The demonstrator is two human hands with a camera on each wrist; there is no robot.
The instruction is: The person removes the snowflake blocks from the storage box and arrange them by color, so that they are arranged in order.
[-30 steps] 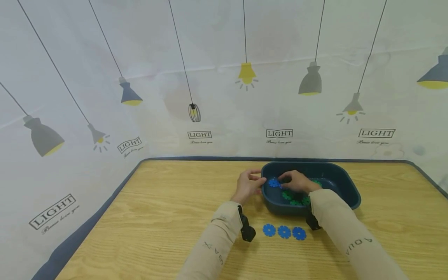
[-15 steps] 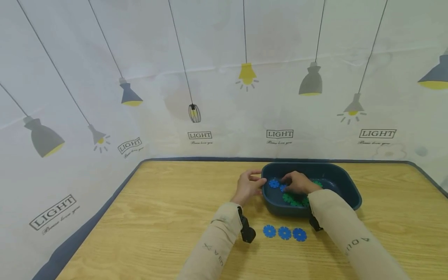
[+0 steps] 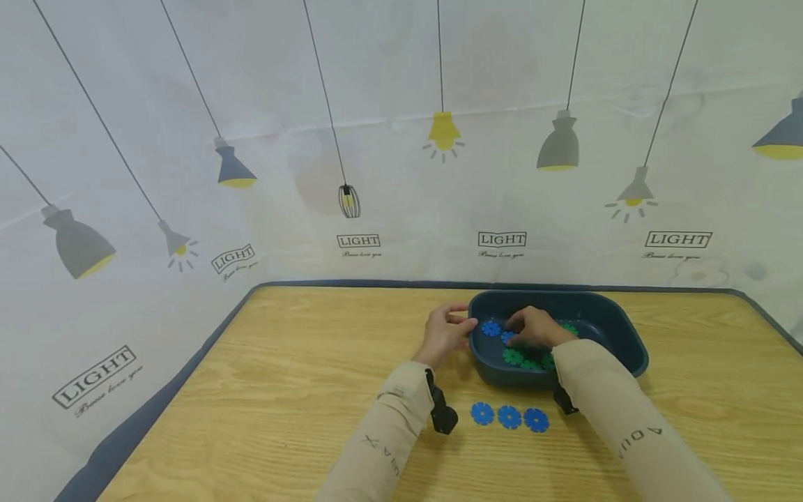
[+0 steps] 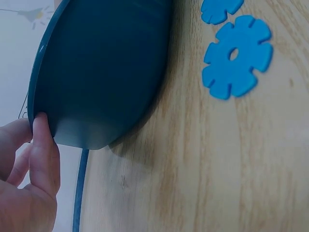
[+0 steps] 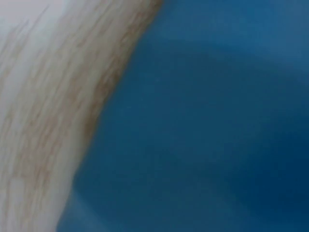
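1. I find the tub (image 3: 627, 341) gripped at its rim by my left hand (image 3: 444, 335).
2. My right hand (image 3: 533, 328) reaches inside, fingers curled on a blue gear (image 3: 507, 337) directly beneath; grip unconfirmed.

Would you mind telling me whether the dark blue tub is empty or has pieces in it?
Not empty: the dark blue tub holds blue and green gear pieces.
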